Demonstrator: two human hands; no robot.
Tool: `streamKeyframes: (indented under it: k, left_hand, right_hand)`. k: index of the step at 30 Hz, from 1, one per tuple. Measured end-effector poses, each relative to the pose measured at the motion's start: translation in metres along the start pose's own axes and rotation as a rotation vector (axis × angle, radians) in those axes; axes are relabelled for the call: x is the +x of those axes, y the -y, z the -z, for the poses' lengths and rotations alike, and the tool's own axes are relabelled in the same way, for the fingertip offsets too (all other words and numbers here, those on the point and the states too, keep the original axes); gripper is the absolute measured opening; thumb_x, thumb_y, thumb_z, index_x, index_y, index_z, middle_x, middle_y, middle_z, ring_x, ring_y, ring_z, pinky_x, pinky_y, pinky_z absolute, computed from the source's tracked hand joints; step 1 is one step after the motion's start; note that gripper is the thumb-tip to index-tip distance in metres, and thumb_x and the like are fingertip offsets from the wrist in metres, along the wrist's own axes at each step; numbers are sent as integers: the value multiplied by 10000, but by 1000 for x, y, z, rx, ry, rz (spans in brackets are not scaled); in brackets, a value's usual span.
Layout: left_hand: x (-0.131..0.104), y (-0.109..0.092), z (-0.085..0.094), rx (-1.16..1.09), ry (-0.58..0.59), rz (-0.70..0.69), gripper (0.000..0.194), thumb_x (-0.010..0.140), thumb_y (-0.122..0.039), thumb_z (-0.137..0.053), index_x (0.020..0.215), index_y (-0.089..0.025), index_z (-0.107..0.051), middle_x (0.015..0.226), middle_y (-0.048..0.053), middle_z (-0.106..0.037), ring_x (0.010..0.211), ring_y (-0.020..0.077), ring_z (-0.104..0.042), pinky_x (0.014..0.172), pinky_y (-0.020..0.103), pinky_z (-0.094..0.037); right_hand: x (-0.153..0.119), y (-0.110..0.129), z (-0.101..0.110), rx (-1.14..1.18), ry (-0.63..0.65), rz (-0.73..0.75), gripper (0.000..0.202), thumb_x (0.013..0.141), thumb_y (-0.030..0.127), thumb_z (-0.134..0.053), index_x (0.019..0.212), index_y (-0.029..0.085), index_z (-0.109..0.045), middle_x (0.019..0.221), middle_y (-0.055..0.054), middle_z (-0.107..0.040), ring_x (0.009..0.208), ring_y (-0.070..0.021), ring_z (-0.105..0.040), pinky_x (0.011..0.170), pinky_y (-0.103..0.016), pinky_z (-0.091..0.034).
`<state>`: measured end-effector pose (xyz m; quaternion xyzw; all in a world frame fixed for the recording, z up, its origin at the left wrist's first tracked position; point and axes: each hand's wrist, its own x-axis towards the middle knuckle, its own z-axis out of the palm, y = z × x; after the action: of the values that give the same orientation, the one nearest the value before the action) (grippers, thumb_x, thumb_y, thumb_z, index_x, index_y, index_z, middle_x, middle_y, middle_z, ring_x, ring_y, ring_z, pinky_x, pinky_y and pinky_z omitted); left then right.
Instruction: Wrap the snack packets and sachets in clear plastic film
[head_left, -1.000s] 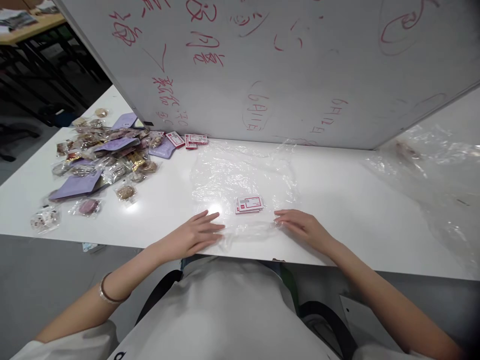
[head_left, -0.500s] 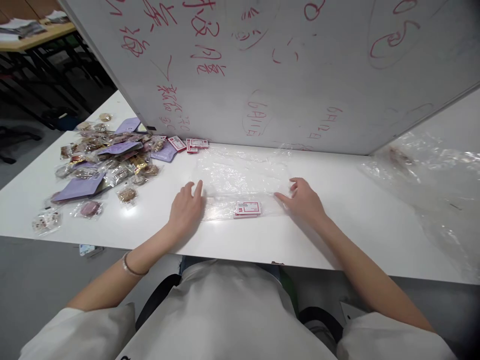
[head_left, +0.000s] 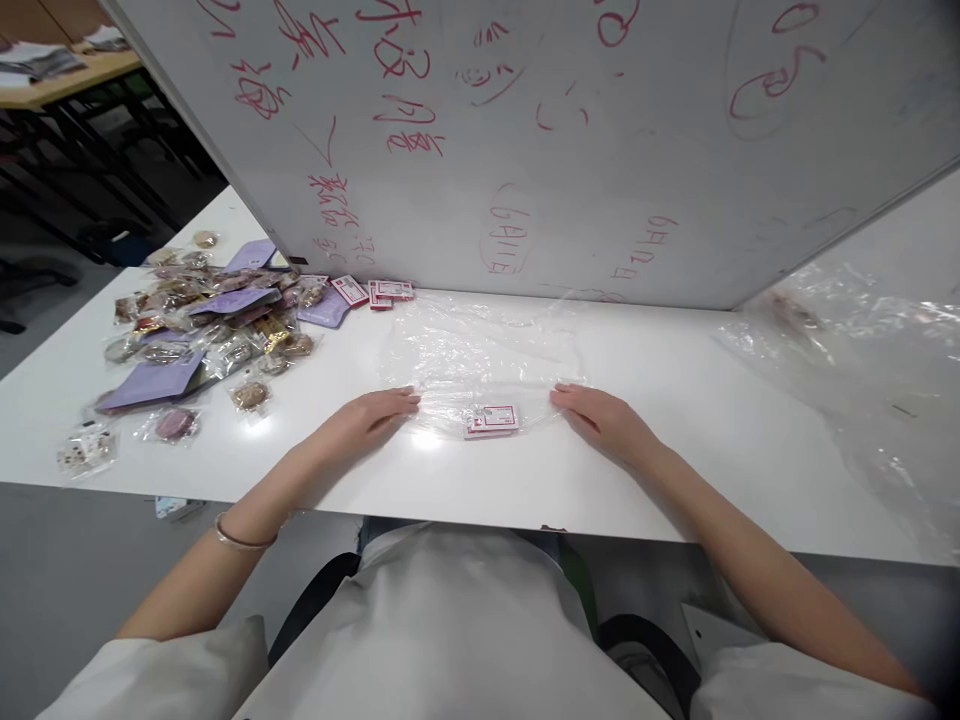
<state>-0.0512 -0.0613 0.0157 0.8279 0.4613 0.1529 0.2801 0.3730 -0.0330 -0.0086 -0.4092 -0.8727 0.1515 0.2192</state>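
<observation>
A thin sheet of clear plastic film lies crinkled on the white table in front of me. Under or within its near edge sits a small stack of red-and-white cards or flat boxes; which of the two I cannot tell. My left hand rests at the film's left side, its fingers stretched out and lying on the film. On the opposite side my right hand touches the film with extended fingers. Both thumbs are partly hidden below the fingers. Neither hand touches the red-and-white stack.
To the left is a pile of wrapped snacks with purple pouches among them. Several red-and-white packets lie against the upright whiteboard. More clear plastic spreads over the table's right side.
My fingers have gone from raised and bent to stretched flat on the film's sides. The film's near strip looks flatter around the red-and-white stack. The view has shifted slightly.
</observation>
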Motion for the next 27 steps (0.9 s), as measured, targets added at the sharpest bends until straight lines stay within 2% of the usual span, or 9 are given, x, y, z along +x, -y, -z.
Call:
streamKeyframes:
  k: [5,9,15,17,19,20,22,24,27]
  left_hand:
    - [4,5,-6,-250,-254,267,404,973,-487,-413,927,-190,-683,993,75,-740,960,226,-669,909,360,-497]
    - [25,-5,-14,-132,-404,382,355,1006,-440,-334,964,-199,-591,761,33,-670,729,188,-623,732,308,-473]
    - [42,-17,-17,398,-157,496,323,1017,-306,-292,1127,-148,-552,847,118,-676,738,255,-652,684,356,-455]
    - [39,-17,-16,500,-259,435,346,1010,-289,-319,1230,-125,-528,1032,183,-662,868,281,-662,744,395,-488]
    - [32,-15,-13,509,-362,241,376,992,-329,-397,1290,-137,-521,1215,220,-604,1066,310,-622,868,451,-497]
    - [28,-13,-10,473,-334,97,400,974,-361,-452,1310,-157,-523,1294,215,-572,1164,315,-581,943,470,-481]
    - [20,-8,-5,361,-156,-156,472,931,-431,-541,1348,-211,-521,1416,164,-521,1319,308,-481,1076,490,-410]
    - [13,-1,-1,255,-7,-233,462,946,-441,-510,1362,-240,-529,1463,105,-509,1397,281,-413,1145,492,-347]
    - [10,7,2,112,-50,-93,394,1002,-376,-359,1258,-231,-622,1363,70,-614,1356,248,-479,1130,465,-376]
  right_hand:
    - [2,16,-4,222,-46,-396,295,1002,413,-370,1042,242,-607,837,-27,-708,768,-194,-663,738,-343,-527]
    - [23,27,-8,227,-99,-567,294,994,443,-337,1014,241,-550,678,8,-593,612,-177,-559,604,-302,-434]
    - [39,26,-14,-168,22,-699,308,977,401,-329,1012,200,-559,704,-48,-622,596,-220,-554,603,-346,-403]
    - [34,24,-13,-287,-92,-604,339,957,398,-385,1127,161,-558,891,-120,-671,734,-265,-622,679,-397,-461]
    - [23,20,-10,-308,-179,-333,411,926,412,-471,1228,143,-544,1141,-179,-650,1002,-312,-637,843,-460,-494]
    - [17,18,-7,-287,-157,-166,446,913,406,-505,1276,149,-533,1250,-182,-617,1138,-319,-599,936,-479,-479]
    - [6,12,-4,-210,-36,87,489,906,368,-531,1355,179,-505,1384,-145,-563,1313,-302,-501,1057,-486,-434]
    - [-1,7,-3,-141,39,157,453,935,303,-482,1377,208,-506,1405,-100,-566,1357,-265,-474,1090,-471,-426]
    - [0,4,-4,-82,-16,24,351,979,266,-376,1240,222,-606,1248,-79,-672,1223,-240,-593,1041,-449,-468]
